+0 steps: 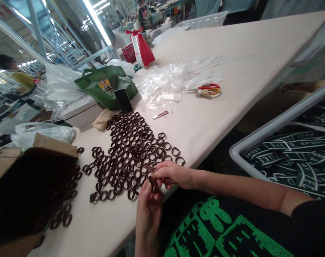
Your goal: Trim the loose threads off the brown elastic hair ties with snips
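A wide heap of dark brown elastic loops (pixel 130 150) lies on the cream table (pixel 232 57) in front of me. My left hand (pixel 149 207) is at the table's near edge, fingers pinched on one brown loop (pixel 152 180). My right hand (pixel 170 175) comes in from the right and is closed on a small thread snip, whose tip (pixel 149 167) points at that same loop. Both hands meet just beside the heap's near edge.
A cardboard box (pixel 23 178) full of more brown loops lies tipped at the left. Farther back are a black phone (pixel 123 100), a green bag (pixel 106 84), clear plastic bags (pixel 168 80), red-handled scissors (pixel 208 89) and pink snips (pixel 160 115). A basket of printed bands (pixel 293 150) stands on the right. People work in the background.
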Motion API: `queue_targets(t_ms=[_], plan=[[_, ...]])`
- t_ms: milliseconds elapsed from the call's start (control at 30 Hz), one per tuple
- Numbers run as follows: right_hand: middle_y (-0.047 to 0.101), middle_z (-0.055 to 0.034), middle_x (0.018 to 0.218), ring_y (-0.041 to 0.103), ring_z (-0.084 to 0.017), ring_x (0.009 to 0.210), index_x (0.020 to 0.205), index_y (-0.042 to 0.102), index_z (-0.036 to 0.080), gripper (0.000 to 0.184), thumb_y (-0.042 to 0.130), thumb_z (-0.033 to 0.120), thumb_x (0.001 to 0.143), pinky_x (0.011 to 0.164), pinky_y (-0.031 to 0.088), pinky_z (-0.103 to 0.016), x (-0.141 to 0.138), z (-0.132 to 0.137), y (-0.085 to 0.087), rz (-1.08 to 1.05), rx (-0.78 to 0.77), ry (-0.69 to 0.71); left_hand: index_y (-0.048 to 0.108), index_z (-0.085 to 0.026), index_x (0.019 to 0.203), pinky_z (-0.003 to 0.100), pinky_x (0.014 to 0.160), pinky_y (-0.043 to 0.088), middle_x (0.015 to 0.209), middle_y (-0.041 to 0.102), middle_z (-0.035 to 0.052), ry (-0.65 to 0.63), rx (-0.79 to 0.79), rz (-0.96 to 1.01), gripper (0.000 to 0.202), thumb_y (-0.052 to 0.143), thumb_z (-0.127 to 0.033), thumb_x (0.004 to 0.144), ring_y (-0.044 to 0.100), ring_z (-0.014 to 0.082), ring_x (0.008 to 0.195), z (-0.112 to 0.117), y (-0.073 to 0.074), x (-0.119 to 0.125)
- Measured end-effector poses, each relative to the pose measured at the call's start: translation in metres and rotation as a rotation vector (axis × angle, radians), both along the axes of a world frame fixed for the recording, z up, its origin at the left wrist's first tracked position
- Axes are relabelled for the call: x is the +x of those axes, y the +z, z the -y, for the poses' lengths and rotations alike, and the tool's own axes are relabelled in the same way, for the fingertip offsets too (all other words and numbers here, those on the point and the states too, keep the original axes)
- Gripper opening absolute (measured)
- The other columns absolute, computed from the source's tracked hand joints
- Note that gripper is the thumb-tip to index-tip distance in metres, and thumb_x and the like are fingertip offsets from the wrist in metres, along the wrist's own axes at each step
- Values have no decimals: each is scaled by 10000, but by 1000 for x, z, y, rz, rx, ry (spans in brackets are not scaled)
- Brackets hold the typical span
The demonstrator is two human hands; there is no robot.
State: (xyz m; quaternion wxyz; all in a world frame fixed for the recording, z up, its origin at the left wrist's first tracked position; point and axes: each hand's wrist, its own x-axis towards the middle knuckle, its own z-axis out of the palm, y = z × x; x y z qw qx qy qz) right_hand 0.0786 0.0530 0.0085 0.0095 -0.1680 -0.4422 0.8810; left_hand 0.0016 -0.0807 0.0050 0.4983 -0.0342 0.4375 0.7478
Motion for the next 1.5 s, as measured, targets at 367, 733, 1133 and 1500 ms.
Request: queue_targets(t_ms=[367,733,1133,1500], plan=[[577,-4,682,500,-96,630,805,648,126,356,537,441,930,589,388,-200,15,-12,-9,-228,810,-164,659,-138,863,125,479,373,676,413,-53,-4,80,198,155,761,-174,753,380,18,505,6,5,-2],[583,-13,707,495,-103,624,813,666,132,295,552,382,921,606,385,-219,17,-16,-6,-347,1114,-170,623,-134,751,130,450,356,637,472,-52,-4,4,160,206,811,-179,681,367,19,489,4,5,3],[563,-9,707,478,-91,615,772,647,150,316,546,400,937,592,357,-199,24,-26,-1,-384,1252,-142,623,-136,734,134,450,354,622,451,-65,-44,10,141,207,819,-184,691,348,14,476,6,3,6],[558,-2,724,462,-87,600,773,651,169,310,528,395,945,549,305,-211,26,-28,-5,-398,1463,-157,562,-144,704,133,455,354,638,424,-68,-65,18,167,263,821,-189,699,349,11,479,9,0,6]])
